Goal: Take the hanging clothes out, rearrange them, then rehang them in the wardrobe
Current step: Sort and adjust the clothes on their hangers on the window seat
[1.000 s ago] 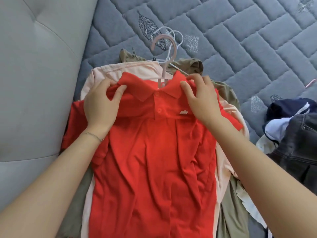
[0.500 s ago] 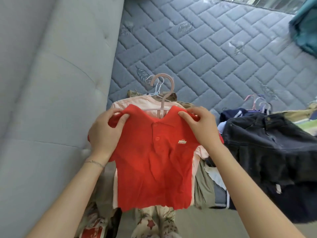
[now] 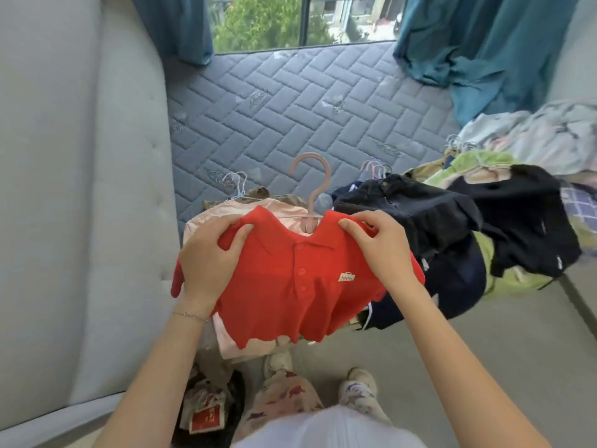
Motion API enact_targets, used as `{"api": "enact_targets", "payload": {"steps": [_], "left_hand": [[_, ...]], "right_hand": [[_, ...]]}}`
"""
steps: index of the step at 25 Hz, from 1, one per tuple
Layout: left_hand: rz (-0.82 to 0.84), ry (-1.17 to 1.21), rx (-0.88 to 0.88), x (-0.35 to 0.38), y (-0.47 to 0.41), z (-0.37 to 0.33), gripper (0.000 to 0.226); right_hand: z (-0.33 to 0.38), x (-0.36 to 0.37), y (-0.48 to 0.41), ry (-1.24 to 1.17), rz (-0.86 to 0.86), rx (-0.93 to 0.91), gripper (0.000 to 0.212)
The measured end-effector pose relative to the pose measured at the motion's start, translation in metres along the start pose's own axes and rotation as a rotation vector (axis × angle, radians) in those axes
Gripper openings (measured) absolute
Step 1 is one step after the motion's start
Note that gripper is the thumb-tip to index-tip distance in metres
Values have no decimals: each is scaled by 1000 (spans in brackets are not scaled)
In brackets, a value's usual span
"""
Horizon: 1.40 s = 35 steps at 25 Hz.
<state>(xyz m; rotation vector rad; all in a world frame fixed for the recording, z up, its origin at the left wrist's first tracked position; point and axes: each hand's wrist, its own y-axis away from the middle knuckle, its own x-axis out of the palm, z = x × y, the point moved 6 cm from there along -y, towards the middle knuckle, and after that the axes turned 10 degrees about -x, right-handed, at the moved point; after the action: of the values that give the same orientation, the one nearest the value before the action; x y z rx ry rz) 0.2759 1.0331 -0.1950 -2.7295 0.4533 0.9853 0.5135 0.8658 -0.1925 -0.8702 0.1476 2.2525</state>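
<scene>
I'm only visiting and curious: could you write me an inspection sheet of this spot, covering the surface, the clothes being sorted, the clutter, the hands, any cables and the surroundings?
Surface: quilted grey mattress, with clothes piled along its near edge.
Job's things: red shirt on a pink hanger, whose hook sticks out above the collar; a pink shirt lies behind it.
Clutter: dark clothes on hangers to the right; a pale heap beyond them; a bag on the floor.
Grippers: left hand and right hand each grip a shoulder of the red shirt.
Cables: nothing seen.
Surroundings: padded headboard at left; window and teal curtains behind.
</scene>
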Motion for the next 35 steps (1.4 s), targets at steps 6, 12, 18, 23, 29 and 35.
{"api": "enact_targets", "payload": {"steps": [6, 12, 18, 23, 29, 35], "left_hand": [[72, 58, 76, 56, 47, -106, 19], [85, 37, 139, 145, 116, -206, 18], [154, 64, 214, 236, 166, -297, 16], [216, 35, 272, 315, 175, -358, 20], [245, 39, 254, 416, 148, -408, 23], [290, 14, 165, 498, 127, -451, 20]], "right_hand": [[-46, -121, 49, -26, -146, 55, 19], [-123, -243, 91, -19, -206, 77, 17], [-197, -355, 111, 0, -270, 123, 16], [-259, -426, 104, 78, -282, 186, 19], [-333, -482, 48, 157, -275, 203, 25], [-390, -528, -8, 208, -214, 243, 26]]}}
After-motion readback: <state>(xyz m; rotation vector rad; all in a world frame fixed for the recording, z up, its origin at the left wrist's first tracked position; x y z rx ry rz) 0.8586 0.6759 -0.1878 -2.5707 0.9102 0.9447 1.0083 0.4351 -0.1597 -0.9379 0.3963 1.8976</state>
